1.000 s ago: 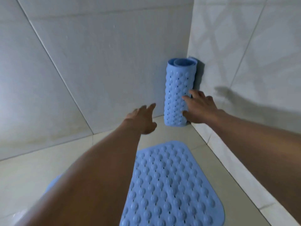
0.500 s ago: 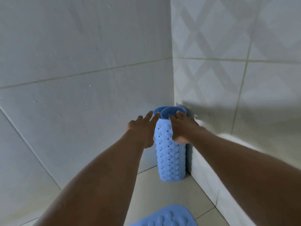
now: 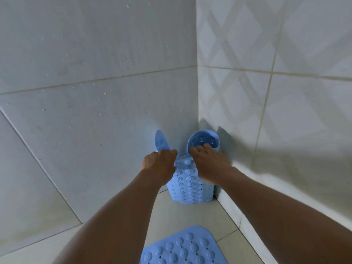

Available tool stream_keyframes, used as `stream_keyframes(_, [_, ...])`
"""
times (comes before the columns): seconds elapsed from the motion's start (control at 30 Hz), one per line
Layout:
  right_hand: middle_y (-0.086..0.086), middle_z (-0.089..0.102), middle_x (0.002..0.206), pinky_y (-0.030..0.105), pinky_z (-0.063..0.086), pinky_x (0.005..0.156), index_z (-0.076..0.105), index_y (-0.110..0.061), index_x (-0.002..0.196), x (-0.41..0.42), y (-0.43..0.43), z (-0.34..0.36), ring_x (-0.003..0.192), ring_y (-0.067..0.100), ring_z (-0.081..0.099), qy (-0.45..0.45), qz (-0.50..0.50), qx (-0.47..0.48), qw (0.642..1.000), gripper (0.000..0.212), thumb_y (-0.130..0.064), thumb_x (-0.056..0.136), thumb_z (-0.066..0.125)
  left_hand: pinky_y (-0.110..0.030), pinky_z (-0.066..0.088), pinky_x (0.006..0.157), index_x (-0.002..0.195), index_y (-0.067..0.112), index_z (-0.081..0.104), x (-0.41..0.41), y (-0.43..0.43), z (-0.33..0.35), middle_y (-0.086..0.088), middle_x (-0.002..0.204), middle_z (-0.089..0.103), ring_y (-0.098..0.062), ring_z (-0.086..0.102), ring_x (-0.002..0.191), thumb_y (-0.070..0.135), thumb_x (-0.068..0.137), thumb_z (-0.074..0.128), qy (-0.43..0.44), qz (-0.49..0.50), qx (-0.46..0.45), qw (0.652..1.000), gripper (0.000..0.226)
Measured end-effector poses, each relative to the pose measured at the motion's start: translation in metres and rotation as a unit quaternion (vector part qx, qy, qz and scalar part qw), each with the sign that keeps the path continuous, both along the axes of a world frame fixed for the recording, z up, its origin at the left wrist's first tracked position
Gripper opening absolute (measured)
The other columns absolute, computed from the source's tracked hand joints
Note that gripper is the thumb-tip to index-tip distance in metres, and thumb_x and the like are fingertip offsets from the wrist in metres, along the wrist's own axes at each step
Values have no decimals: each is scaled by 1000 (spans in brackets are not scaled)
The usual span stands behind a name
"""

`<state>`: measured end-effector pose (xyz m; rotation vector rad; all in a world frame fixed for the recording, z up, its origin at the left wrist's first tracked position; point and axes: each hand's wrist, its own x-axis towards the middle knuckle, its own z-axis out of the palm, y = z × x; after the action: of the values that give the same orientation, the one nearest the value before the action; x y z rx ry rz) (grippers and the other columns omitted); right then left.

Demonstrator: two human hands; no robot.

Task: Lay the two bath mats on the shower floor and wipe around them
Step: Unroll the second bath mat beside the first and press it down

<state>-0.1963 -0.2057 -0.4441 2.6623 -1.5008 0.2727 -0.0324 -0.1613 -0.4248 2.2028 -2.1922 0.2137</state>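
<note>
A blue rubber bath mat (image 3: 187,187) with suction cups stands on its lower edge in the shower corner, partly unrolled. My left hand (image 3: 160,165) grips its left top edge, pulled out to the left. My right hand (image 3: 207,162) holds the right top part, which still curls like a tube. A second blue bath mat (image 3: 182,248) lies flat on the floor tiles at the bottom of the view, partly cut off by the frame.
Pale tiled walls meet in the corner just behind the mat; the left wall (image 3: 85,111) carries water drops, the right wall (image 3: 276,92) has a diamond pattern. Beige floor tiles (image 3: 190,216) show between the two mats.
Both hands went from reaching to gripping the rolled mat's top. The roll has been pulled apart, its left edge drawn leftward. The view came closer to the corner.
</note>
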Motion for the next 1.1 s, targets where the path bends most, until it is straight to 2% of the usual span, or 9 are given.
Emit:
stream_keyframes(0.13, [0, 56, 128, 41, 54, 82, 45, -17, 132, -7, 46, -7, 119, 24, 45, 5, 38, -13, 999, 46, -4, 91, 58, -36, 43, 74, 107, 22, 54, 2, 49, -7, -3, 107, 66, -32, 68, 102, 33, 100, 60, 3, -1, 5, 1000, 15])
stream_keyframes(0.33, [0, 60, 129, 35, 44, 78, 55, -23, 119, 11, 76, 63, 120, 27, 56, -20, 96, -21, 995, 22, -21, 97, 58, -38, 42, 78, 120, 24, 47, 32, 112, 43, -5, 114, 65, -35, 65, 107, 53, 98, 52, -27, 14, -61, 998, 37])
stream_keyframes(0.43, [-4, 59, 139, 34, 45, 88, 54, -32, 133, 41, 89, 92, 122, 25, 59, -4, 137, 45, 990, 38, -31, 95, 59, -35, 39, 76, 115, 27, 54, 62, 138, 73, -4, 107, 63, -33, 63, 104, 63, 89, 61, -14, 55, -22, 998, 44])
stream_keyframes(0.53, [5, 63, 124, 34, 46, 82, 61, -25, 114, 82, 110, 98, 110, 29, 63, 59, 168, 85, 980, 23, -33, 93, 60, -33, 46, 77, 103, 26, 60, 95, 167, 85, 7, 89, 64, -21, 66, 91, 65, 79, 70, 32, 106, 56, 992, 48])
stream_keyframes(0.63, [4, 66, 108, 37, 51, 77, 55, -27, 93, 120, 132, 91, 94, 26, 64, 75, 234, 124, 961, 6, -30, 92, 60, -31, 55, 72, 85, 23, 60, 124, 198, 83, 1, 62, 73, -12, 70, 61, 63, 72, 77, 68, 169, 95, 979, 45])
stream_keyframes(0.73, [-5, 57, 88, 31, 41, 61, 47, -31, 83, 158, 154, 75, 75, 17, 56, 90, 298, 136, 941, 13, -28, 93, 55, -29, 53, 68, 80, 24, 58, 153, 231, 66, 0, 64, 73, -10, 68, 56, 63, 71, 78, 72, 228, 103, 965, 45])
stream_keyframes(0.87, [-1, 61, 107, 38, 52, 77, 55, -28, 92, 203, 171, 61, 91, 26, 62, 93, 331, 118, 932, 8, -35, 93, 52, -30, 46, 67, 85, 25, 59, 184, 269, 48, 6, 67, 62, -16, 64, 65, 64, 77, 75, 70, 284, 95, 951, 42])
stream_keyframes(0.97, [3, 62, 113, 34, 43, 76, 50, -31, 88, 226, 180, 61, 99, 29, 60, 100, 348, 117, 925, 10, -38, 93, 54, -31, 40, 69, 92, 29, 61, 200, 288, 41, 8, 79, 48, -26, 57, 80, 65, 79, 73, 71, 301, 78, 948, 40])
stream_keyframes(1.1, [4, 64, 118, 30, 31, 80, 53, -26, 101, 231, 187, 44, 111, 29, 58, 95, 335, 49, 936, 12, -36, 97, 49, -33, 41, 71, 103, 28, 64, 208, 291, 25, -1, 92, 52, -29, 54, 85, 64, 82, 71, 73, 288, 60, 953, 42])
